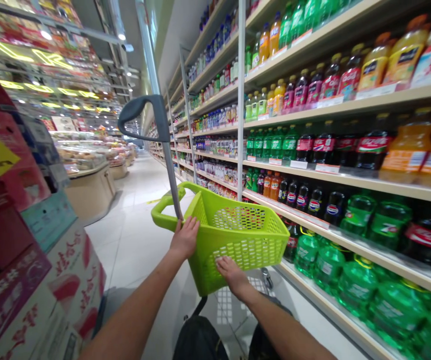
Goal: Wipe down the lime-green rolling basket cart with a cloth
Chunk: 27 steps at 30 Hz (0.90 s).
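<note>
Row upon row, the shelves (369, 181) stood packed with drink bottles (374, 142)! Down below, the pale tiled floor (133, 195) carried the lime-green basket trolley (230, 237).

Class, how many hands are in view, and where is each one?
2. The left hand lies on the basket's rim, near the foot of the pole; the right hand is lower, at the basket's holed side. No others show.
</note>
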Each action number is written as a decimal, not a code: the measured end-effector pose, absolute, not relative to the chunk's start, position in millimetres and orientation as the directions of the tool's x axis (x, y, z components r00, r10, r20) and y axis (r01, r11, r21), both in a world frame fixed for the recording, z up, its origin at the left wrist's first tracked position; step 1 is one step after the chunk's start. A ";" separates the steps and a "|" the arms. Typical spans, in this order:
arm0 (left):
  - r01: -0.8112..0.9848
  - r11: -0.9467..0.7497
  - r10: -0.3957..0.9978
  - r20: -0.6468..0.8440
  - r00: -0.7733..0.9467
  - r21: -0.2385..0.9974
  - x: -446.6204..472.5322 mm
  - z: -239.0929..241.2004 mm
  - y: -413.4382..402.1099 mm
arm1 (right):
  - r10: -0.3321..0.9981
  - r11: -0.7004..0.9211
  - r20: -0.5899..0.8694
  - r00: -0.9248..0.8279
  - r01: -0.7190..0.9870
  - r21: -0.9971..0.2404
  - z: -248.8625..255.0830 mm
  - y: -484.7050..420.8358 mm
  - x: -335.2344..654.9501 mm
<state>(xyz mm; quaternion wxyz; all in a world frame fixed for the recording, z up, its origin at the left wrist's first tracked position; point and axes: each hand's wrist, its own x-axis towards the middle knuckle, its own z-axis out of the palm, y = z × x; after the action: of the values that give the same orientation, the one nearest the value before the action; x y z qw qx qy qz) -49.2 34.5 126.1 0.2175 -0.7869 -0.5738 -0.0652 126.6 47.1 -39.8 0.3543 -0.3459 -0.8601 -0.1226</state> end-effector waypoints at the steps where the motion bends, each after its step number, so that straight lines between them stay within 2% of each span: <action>1: 0.931 -0.251 0.864 0.373 0.338 -0.265 -49.3 124.1 35.6 | 0.515 0.723 0.698 -0.498 0.690 -0.042 -35.9 47.0 133.6; 5: 0.924 -0.275 0.803 0.465 0.373 -0.268 -50.5 115.0 39.8 | 0.489 0.689 0.794 -0.361 0.718 -0.098 13.8 59.5 140.7; 7: 0.920 -0.286 0.778 0.495 0.386 -0.268 -51.9 112.1 40.5 | 0.481 0.670 0.817 -0.318 0.734 -0.109 23.0 65.0 140.2; 13: 0.930 -0.260 0.775 0.518 0.362 -0.261 -48.6 108.2 37.8 | 0.572 0.659 0.694 -0.438 0.748 -0.071 -42.9 47.0 166.7; 16: 0.940 -0.239 0.776 0.535 0.335 -0.242 -27.9 98.7 37.2 | 0.587 0.641 0.716 -0.378 0.757 -0.126 -32.2 44.3 182.5; 20: 0.917 -0.330 0.811 0.428 0.398 -0.226 10.1 79.4 35.8 | 0.578 0.600 0.773 -0.261 0.778 -0.186 -8.2 54.5 198.6; 25: 0.925 -0.313 0.871 0.323 0.370 -0.216 22.8 68.7 34.2 | 0.753 0.528 0.557 -0.350 0.827 -0.194 -56.2 42.1 224.5; 27: 0.923 -0.313 0.872 0.318 0.373 -0.225 23.0 69.1 34.3 | 0.772 0.510 0.544 -0.328 0.831 -0.221 -56.3 38.1 229.9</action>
<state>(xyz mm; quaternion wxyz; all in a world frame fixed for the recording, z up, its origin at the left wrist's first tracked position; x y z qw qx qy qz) 23.0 34.3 69.1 0.1863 -0.8073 -0.5558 -0.0685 229.9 38.1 -56.3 0.3049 -0.4928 -0.8135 -0.0486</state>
